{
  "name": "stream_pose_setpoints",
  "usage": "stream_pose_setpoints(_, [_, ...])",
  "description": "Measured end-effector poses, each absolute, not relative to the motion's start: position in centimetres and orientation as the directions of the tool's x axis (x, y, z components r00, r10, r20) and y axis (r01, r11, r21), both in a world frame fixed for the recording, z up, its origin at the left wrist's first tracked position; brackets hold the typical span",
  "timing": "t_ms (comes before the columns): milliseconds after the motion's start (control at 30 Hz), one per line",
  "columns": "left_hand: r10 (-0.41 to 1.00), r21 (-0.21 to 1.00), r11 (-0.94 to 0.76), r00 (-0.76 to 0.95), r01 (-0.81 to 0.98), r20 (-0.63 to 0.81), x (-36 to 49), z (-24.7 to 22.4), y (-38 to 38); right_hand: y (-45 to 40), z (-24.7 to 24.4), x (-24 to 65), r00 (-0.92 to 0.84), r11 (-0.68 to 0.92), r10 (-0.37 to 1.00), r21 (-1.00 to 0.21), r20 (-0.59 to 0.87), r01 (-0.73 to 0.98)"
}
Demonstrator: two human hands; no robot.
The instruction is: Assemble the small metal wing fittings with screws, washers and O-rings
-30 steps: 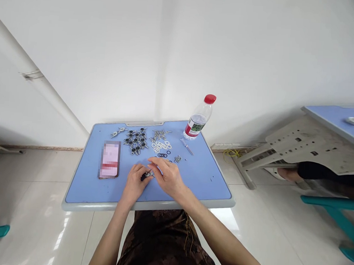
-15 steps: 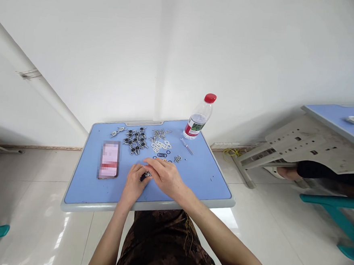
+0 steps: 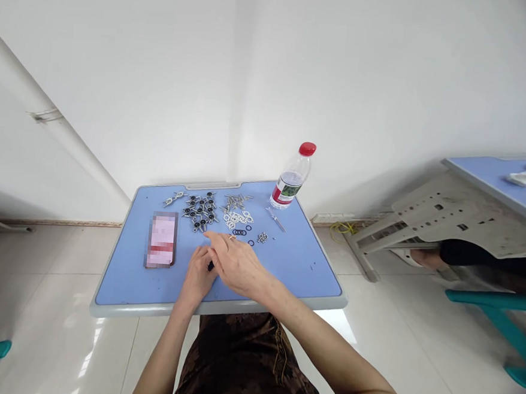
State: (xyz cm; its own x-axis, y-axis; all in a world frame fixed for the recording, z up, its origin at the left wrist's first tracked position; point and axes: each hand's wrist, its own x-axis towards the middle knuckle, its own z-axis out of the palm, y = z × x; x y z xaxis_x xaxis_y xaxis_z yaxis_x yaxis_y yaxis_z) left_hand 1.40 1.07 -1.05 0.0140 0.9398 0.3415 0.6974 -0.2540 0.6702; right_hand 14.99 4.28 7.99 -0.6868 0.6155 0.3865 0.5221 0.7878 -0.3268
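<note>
Near the front edge of the blue desk, my left hand [image 3: 198, 273] is closed around a small black part [image 3: 211, 266], mostly covered by fingers. My right hand [image 3: 238, 266] lies over it, fingers bent and pressed together against the left fingertips; whatever they grip is hidden. Just beyond the hands lies a cluster of metal parts with round black discs [image 3: 201, 208]. To its right are metal pieces with stems [image 3: 238, 201], flat white oval gaskets [image 3: 238, 219], dark rubber rings [image 3: 239, 232] and a small heap of shiny metal bits [image 3: 262, 238].
A phone [image 3: 163, 238] with a blurred screen lies on the left of the desk [image 3: 284, 276]. At the back right stands a red-capped water bottle [image 3: 290, 184], with a thin tool [image 3: 276, 219] in front. Two metal pieces [image 3: 173, 198] lie at the back left. Another desk [image 3: 483, 200] is at right.
My right hand has shifted slightly left and turned over the left fingers, covering more of the small part. The left hand has stayed nearly in place.
</note>
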Motion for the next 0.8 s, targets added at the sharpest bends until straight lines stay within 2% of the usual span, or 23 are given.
stream_pose_setpoints(167, [0.945, 0.674, -0.253, 0.028, 0.694, 0.325, 1.4, -0.8, 1.1, 5.3, 8.3, 15.1, -0.739, 0.786, 0.577, -0.479, 0.347, 0.389])
stream_pose_setpoints(367, [0.947, 0.675, -0.239, 0.012, 0.698, 0.322, 1.5, -0.9, 1.1, 5.9, 7.5, 14.3, -0.645, 0.740, 0.639, -0.564, 0.419, 0.367])
stream_pose_setpoints(600, [0.945, 0.657, -0.238, 0.014, 0.715, 0.327, 1.6, -1.2, 1.2, 5.4, 7.3, 14.4, -0.552, 0.706, 0.699, -0.562, 0.455, 0.431])
stream_pose_setpoints(800, [0.941, 0.649, -0.236, 0.003, 0.723, 0.339, 1.7, -1.3, 1.2, 5.4, 7.0, 14.2, -0.546, 0.699, 0.710, -0.539, 0.444, 0.470])
